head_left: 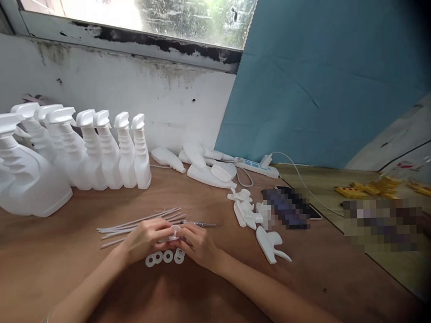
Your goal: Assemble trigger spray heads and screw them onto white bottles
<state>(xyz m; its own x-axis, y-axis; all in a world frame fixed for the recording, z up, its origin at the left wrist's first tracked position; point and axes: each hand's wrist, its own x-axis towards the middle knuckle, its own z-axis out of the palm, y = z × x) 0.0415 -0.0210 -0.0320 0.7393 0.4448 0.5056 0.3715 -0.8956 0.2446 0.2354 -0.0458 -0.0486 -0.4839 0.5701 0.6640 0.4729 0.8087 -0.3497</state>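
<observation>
My left hand (147,237) and my right hand (199,242) meet in the middle of the table, fingers closed around one white plastic spray trigger head (175,231). The fingers cover most of it, so its exact shape is partly hidden. Just below my hands lie several flat white ring washers (168,256). Thin white dip tubes (122,228) are spread behind and left of my left hand. Beyond my right hand a slim metal-tipped tool (203,224) rests on the wood.
Assembled white spray bottles (141,154) stand in a row at the left. Loose empty bottles (210,173) lie near the wall, beside a power strip (258,167). Trigger heads (270,244) are at the right, near a phone (314,212). Yellow pieces (375,188) sit farther right.
</observation>
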